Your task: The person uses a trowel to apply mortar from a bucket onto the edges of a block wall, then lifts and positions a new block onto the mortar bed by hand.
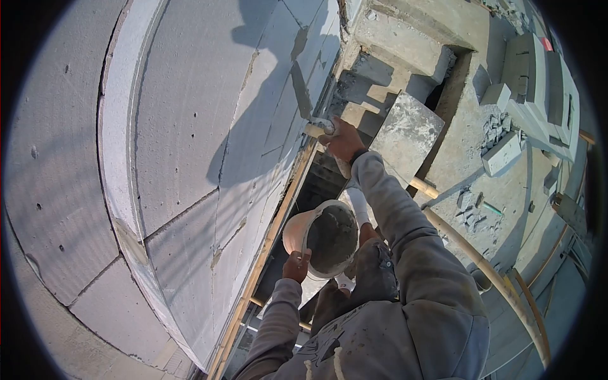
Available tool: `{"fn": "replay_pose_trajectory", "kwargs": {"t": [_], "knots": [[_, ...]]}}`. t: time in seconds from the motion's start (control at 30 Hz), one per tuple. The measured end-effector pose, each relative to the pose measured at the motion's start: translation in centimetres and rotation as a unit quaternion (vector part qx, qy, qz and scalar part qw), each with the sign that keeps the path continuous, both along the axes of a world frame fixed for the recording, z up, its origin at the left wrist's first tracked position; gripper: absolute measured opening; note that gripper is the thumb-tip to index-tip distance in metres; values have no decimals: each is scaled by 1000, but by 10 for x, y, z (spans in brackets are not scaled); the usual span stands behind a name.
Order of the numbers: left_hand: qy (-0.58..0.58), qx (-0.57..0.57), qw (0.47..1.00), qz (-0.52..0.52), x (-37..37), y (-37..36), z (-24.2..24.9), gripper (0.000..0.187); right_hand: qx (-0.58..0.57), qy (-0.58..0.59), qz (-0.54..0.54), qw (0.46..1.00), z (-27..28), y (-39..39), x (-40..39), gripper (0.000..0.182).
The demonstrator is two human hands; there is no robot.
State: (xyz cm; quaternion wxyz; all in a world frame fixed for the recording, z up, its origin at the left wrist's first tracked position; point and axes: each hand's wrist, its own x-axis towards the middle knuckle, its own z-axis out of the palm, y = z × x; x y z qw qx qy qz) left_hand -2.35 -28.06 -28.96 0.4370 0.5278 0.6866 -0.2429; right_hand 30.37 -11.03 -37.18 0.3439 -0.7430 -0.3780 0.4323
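Observation:
My right hand [345, 140] is closed around the handle of a trowel [300, 92], whose long narrow blade lies along the pale block wall [183, 126]. Grey mortar [300, 43] shows on the wall by the blade's tip. Lower down, my left hand [296, 266] grips the rim of a round bucket [297, 231], held in front of my legs. Inside the bucket is wet grey mortar [332, 237]. My fingertips on the rim are partly hidden.
A wooden batten [263, 256] runs along the wall's edge. Concrete steps [373, 69] descend beside me, with a mortar-stained board [408, 134] over them. Bamboo poles [481, 263] cross at the right. Stacked pale blocks [525, 69] and rubble [496, 132] lie on the floor beyond.

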Motion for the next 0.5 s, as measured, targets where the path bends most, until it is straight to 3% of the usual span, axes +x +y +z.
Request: {"fn": "replay_pose_trajectory", "kwargs": {"t": [0.07,0.17,0.2,0.27,0.5], "knots": [[2,1,1000,-5,0,-1,2,65,-31,154,-84,984,-6,7,-17,45],[5,-1,1000,8,-2,-4,1,66,-74,222,-130,963,40,28,-20,43],[10,0,1000,9,-3,-5,1,67,-74,223,-128,963,30,32,-27,43],[15,2,1000,10,-5,-4,2,69,-29,25,-109,993,4,41,-42,42],[1,16,1000,19,-14,-2,-4,70,-95,-41,-46,994,29,57,-89,40]]}}
